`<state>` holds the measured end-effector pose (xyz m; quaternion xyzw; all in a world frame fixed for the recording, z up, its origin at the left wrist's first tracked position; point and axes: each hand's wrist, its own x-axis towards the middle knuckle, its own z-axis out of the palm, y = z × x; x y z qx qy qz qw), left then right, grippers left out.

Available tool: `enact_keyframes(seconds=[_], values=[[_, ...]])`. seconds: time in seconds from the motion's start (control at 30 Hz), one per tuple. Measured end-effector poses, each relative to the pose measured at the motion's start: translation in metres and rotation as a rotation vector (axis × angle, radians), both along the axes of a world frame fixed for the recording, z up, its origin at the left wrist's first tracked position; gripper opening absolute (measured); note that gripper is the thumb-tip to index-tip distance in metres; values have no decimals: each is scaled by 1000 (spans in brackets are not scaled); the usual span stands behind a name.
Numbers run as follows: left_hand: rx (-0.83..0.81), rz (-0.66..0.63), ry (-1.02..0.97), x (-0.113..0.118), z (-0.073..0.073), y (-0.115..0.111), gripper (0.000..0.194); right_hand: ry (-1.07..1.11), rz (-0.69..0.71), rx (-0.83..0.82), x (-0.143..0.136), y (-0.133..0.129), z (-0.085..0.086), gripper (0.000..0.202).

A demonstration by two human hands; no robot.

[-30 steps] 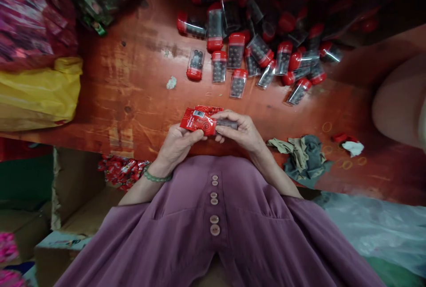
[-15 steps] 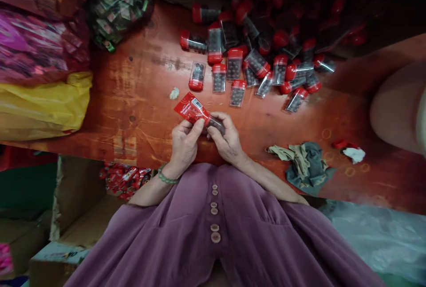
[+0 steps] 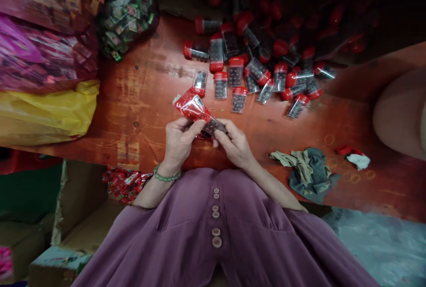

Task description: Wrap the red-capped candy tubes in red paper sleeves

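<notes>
Between my hands, over the table's near edge, is a red plastic wrapper [image 3: 193, 106] joined to a clear container of dark balls [image 3: 213, 126]. My left hand [image 3: 179, 140] pinches the wrapper where it meets the container. Around the container's other end are the fingers of my right hand [image 3: 236, 143]. The wrapper flares out toward the upper left and shows a barcode label. Beyond my hands, several clear containers with red caps and dark balls [image 3: 235, 74] lie scattered. How the wrapper is fixed to the container is hidden by my fingers.
Bags of wrapped sweets [image 3: 124, 7] and a yellow bag [image 3: 49, 114] are piled at the left. Crumpled cloths [image 3: 309, 169] lie on the table [image 3: 133, 105] at the right, near a pale bucket [image 3: 401, 109]. Below the left edge, an open carton [image 3: 78, 198] stands beside red packets.
The wrapper has opened wider, and more of the container shows between my hands. My hands have moved slightly apart. The whole view has shifted a little.
</notes>
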<state>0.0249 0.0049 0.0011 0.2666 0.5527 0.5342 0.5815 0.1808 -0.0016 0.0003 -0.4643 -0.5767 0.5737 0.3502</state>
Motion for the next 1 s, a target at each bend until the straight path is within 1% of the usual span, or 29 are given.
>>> enact_keyframes(seconds=[0.07,0.1,0.13,0.23,0.27,0.3,0.33,0.4,0.43,0.47,0.53,0.63,0.73,0.8,0.83,0.9,1.0], values=[[15,-10,-9,-1,1,3,27,130,12,-110,-2,0,0,30],[9,-12,-41,0,2,6,27,137,4,-109,-4,0,0,29],[-6,-14,-88,0,3,8,28,98,-13,-65,-5,0,0,27],[-52,6,-241,5,6,12,31,-119,-108,143,-8,0,0,26],[-50,14,-264,7,7,12,31,-143,-128,160,-8,0,-1,25],[-41,16,-263,9,7,12,30,-117,-128,124,-8,0,-2,25],[-33,9,-244,9,8,12,29,-49,-112,48,-7,1,-2,24],[-31,-24,-186,9,8,11,27,141,-38,-134,-5,2,-4,25],[-36,-42,-159,8,8,10,27,211,-5,-196,-4,3,-4,26],[-38,-56,-142,7,8,10,27,236,11,-222,-4,3,-3,28],[-21,-61,-137,3,8,11,28,142,-15,-169,-4,4,-2,28],[26,-35,-177,0,6,14,32,-73,-65,14,-6,3,0,22],[19,4,-190,-1,4,17,33,-167,-53,169,-8,2,-1,19],[-12,-13,-197,-2,3,18,32,-207,-50,232,-8,2,-1,18],[-29,-42,-210,-3,3,19,33,-217,-55,234,-8,2,-1,18],[-63,-122,-246,-4,4,18,35,-176,-65,152,-9,1,1,18],[-107,-203,-289,-4,7,16,38,39,-24,-81,-10,1,6,18]])
